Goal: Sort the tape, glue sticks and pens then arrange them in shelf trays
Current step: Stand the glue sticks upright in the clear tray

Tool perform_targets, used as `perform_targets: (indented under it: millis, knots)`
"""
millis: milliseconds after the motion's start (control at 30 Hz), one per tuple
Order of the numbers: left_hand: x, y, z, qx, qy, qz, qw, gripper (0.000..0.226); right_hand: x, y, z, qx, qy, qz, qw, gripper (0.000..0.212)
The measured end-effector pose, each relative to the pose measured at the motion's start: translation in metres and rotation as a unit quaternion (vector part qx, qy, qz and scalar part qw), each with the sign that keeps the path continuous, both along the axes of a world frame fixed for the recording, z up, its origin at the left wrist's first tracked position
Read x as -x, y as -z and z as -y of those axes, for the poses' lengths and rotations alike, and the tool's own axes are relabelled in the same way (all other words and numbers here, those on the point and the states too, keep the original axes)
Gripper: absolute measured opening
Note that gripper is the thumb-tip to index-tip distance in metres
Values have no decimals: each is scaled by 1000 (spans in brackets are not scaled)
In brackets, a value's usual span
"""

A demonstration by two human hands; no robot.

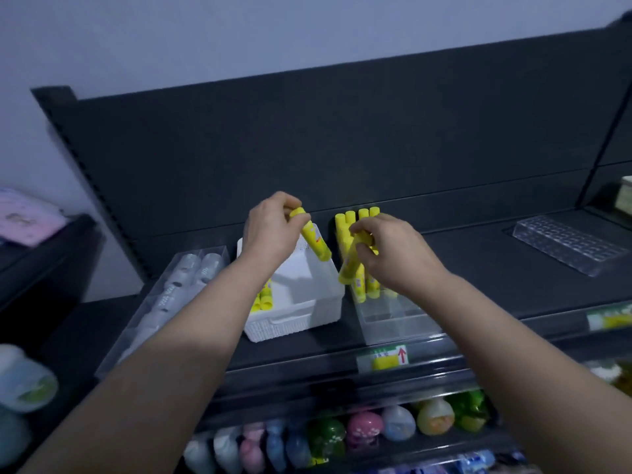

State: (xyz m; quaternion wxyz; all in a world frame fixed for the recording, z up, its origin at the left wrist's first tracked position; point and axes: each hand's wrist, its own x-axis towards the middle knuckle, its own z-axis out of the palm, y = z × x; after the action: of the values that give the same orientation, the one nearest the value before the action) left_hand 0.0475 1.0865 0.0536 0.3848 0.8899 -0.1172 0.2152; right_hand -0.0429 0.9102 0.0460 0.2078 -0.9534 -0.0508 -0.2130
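My left hand grips a yellow glue stick tilted over a white basket; a few more yellow glue sticks lie in the basket's left side. My right hand holds another yellow glue stick slanted over a clear tray. Several glue sticks stand upright at that tray's back. A clear tray on the left holds white tape rolls in rows.
A clear gridded holder sits on the dark shelf at the right. A price label marks the shelf's front edge. Below it, colourful round bottles fill a lower shelf. White containers stand at the far left.
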Motion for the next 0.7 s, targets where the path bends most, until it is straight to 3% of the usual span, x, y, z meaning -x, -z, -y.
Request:
perform_targets:
  millis: [167, 500, 700]
  knots:
    - [41, 9, 47, 32, 57, -89, 994, 19, 28, 4, 47, 18, 13, -25, 999, 36]
    - [67, 65, 92, -231, 59, -63, 969, 29, 37, 19, 66, -25, -10, -28, 999, 33]
    - [65, 73, 81, -161, 56, -68, 983, 42, 26, 26, 59, -12, -23, -39, 999, 33]
